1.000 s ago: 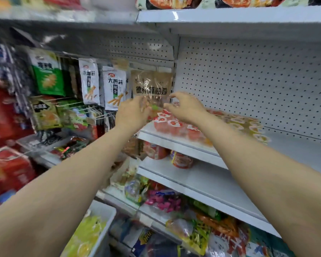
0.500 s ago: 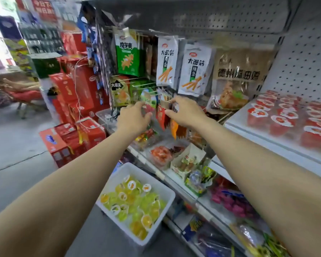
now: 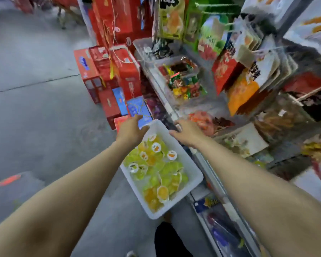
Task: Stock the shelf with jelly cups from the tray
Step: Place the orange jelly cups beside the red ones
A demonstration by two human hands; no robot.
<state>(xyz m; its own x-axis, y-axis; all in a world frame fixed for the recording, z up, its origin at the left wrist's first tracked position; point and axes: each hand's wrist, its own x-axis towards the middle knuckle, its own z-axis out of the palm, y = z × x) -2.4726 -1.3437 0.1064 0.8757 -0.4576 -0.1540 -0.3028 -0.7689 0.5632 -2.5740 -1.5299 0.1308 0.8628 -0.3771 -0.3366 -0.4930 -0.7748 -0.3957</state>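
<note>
One white tray (image 3: 190, 168) is seen on the grey floor (image 3: 35, 108), just beside the foot of the shelving (image 3: 209, 164). It is filled with a loose heap of jelly cups (image 3: 156, 167), yellow, green and orange (roughly twenty can be made out, though the blur prevents an exact count). About six of them are turned with their white printed lids upward; the others lie tilted or on their sides.

Two bare hands are stretched out over the far end of the tray. The left hand (image 3: 131, 129) is held above the tray's far left corner with fingers loosely spread, and nothing is gripped in it. The right hand (image 3: 186, 132) is held above the far right rim, fingers likewise relaxed and empty. Whether either hand touches the rim cannot be told.

Beyond the tray, a stack of red gift boxes (image 3: 109, 71) is piled on the floor, with two blue-faced boxes (image 3: 135, 110) among them. On the lower shelf, one clear tub of wrapped sweets (image 3: 183, 80) is set, and hanging snack packets (image 3: 248, 58) are crowded above it.
</note>
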